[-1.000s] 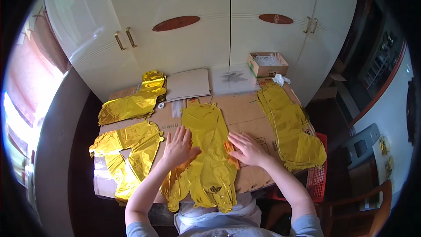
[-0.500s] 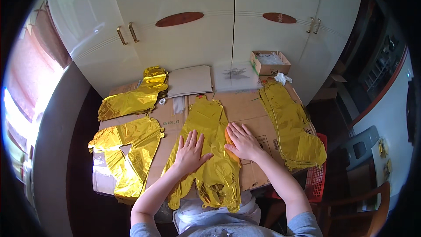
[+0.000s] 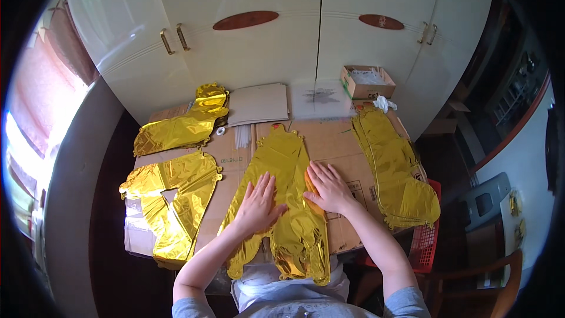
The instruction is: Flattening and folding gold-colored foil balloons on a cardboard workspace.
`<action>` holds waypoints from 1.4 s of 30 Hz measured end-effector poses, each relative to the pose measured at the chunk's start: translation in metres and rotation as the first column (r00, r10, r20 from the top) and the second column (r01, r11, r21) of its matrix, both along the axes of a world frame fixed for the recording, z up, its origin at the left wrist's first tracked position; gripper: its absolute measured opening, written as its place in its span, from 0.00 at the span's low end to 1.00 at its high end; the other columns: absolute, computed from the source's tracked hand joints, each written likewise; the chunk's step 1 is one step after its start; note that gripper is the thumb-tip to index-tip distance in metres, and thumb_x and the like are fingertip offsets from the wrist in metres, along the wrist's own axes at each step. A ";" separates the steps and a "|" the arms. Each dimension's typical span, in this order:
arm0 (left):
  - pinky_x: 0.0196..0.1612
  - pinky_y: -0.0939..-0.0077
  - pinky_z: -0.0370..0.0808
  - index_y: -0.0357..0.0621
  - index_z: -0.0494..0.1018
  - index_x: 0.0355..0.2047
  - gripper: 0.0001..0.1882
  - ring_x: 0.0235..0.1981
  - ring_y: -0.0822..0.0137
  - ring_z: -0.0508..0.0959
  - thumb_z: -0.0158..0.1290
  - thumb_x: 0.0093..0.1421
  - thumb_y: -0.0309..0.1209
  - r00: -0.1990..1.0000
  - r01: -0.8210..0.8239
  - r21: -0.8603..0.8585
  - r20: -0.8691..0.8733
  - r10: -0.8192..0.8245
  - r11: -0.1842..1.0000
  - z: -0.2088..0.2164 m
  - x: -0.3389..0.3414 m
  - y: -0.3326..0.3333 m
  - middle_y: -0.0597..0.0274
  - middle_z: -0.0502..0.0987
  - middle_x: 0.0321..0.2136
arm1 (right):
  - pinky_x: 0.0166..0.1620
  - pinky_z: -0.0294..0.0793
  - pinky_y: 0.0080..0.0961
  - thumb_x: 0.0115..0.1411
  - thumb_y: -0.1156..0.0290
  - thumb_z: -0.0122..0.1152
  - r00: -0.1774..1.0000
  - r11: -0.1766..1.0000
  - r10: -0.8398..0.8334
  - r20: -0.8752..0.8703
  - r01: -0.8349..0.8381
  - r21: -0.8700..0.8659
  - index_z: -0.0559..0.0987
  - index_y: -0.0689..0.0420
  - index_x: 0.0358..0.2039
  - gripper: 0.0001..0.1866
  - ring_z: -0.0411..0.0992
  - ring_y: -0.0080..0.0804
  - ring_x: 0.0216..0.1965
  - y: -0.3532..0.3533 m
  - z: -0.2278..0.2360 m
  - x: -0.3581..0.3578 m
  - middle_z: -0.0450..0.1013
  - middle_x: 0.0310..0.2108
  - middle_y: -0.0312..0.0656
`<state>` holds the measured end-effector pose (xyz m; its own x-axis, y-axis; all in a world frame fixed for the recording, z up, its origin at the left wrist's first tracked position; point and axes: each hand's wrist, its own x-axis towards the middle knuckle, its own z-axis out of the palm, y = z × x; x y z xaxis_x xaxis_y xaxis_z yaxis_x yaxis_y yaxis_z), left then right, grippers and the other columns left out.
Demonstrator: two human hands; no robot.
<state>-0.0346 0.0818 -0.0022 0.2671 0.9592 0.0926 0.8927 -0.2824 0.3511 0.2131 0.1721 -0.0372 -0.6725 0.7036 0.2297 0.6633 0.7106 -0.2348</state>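
A flat gold foil balloon lies in front of me on the cardboard-covered table, its lower end split into lobes that reach the near edge. My left hand rests flat on its middle, the fingers stretched out. At the balloon's right edge, my right hand lies palm down, partly on the foil and partly on the cardboard. An orange patch shows along that hand's left side; I cannot tell whether it is a separate piece or a reflection. Neither hand grasps anything.
More gold foil balloons lie at the near left, far left and right. Along the back are grey card sheets, a clear plastic sheet and a small open box. A red basket stands beside the table's right edge.
Both hands stay flat in nearly the same places on the balloon. Its lower lobes have shifted slightly to the right, and the whole view has moved a little.
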 end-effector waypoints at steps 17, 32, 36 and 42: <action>0.69 0.49 0.44 0.48 0.59 0.66 0.34 0.69 0.55 0.53 0.47 0.63 0.49 0.963 0.215 0.026 -0.174 -0.207 0.976 -0.010 -0.005 0.009 0.56 0.58 0.67 | 0.49 0.70 0.22 0.67 0.72 0.51 0.303 0.148 -0.887 -0.349 -0.529 -0.836 0.71 0.61 0.50 0.13 0.70 0.22 0.45 -0.255 -0.028 0.057 0.71 0.44 0.38; 0.69 0.49 0.44 0.50 0.59 0.66 0.35 0.69 0.56 0.54 0.45 0.63 0.53 0.960 0.210 0.062 -0.202 -0.194 0.976 -0.014 -0.007 0.008 0.57 0.58 0.66 | 0.49 0.75 0.28 0.64 0.77 0.53 0.192 0.077 -0.949 -0.250 -0.627 -0.775 0.65 0.56 0.57 0.21 0.75 0.31 0.47 -0.268 -0.045 0.023 0.73 0.48 0.42; 0.69 0.49 0.44 0.50 0.59 0.66 0.35 0.69 0.55 0.53 0.44 0.64 0.54 0.958 0.211 0.065 -0.211 -0.194 0.975 -0.014 -0.007 0.009 0.57 0.58 0.66 | 0.49 0.75 0.29 0.67 0.72 0.49 0.113 0.164 -0.943 -0.313 -0.660 -0.733 0.68 0.61 0.54 0.16 0.76 0.35 0.46 -0.266 -0.031 0.023 0.75 0.45 0.46; 0.69 0.48 0.45 0.49 0.60 0.65 0.35 0.69 0.54 0.53 0.45 0.63 0.54 0.957 0.230 0.053 -0.194 -0.216 0.972 -0.009 -0.008 0.008 0.58 0.60 0.66 | 0.50 0.74 0.30 0.67 0.74 0.51 0.094 0.318 -0.898 -0.429 -0.535 -0.783 0.73 0.65 0.46 0.10 0.77 0.34 0.42 -0.272 -0.037 0.029 0.77 0.43 0.47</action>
